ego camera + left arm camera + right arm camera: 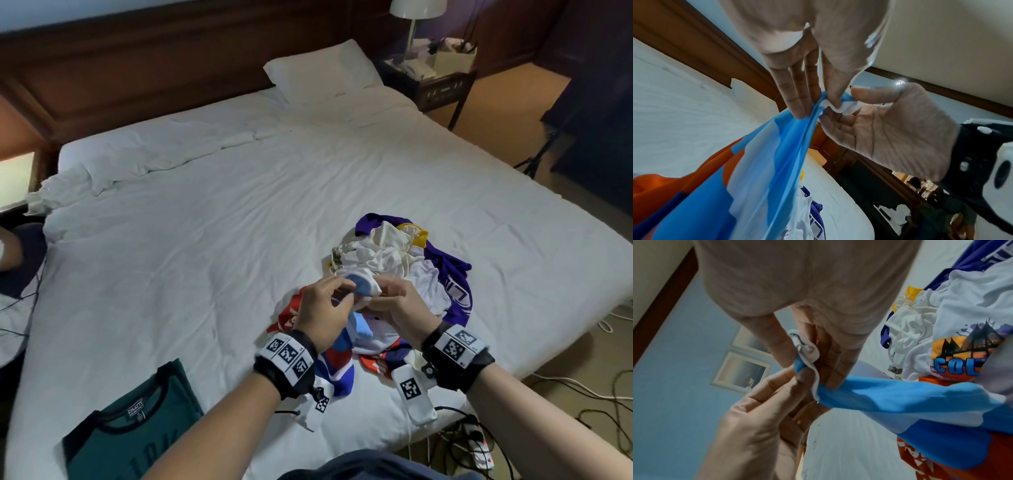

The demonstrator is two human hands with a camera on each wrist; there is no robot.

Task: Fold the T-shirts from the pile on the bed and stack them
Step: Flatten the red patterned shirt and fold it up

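A T-shirt in light blue, white and orange point(363, 339) hangs from both hands above the bed's near edge. My left hand point(344, 291) pinches a bunched blue and white edge of it; in the left wrist view the left hand point(818, 107) has thumb and fingers closed on the cloth point(760, 162). My right hand point(380, 291) pinches the same edge right beside it, and the right wrist view shows the right hand point(809, 369) doing so on the shirt point(900, 402). Behind the hands lies the pile point(404, 260) of white, cream and purple shirts. A folded green T-shirt point(137, 428) lies at the near left.
The white sheet point(205, 222) stretches wide to the left and behind the pile. A pillow point(322, 68) lies at the headboard. A nightstand with a lamp point(442, 78) stands at the far right. Cables point(582, 394) trail on the floor by the bed's right edge.
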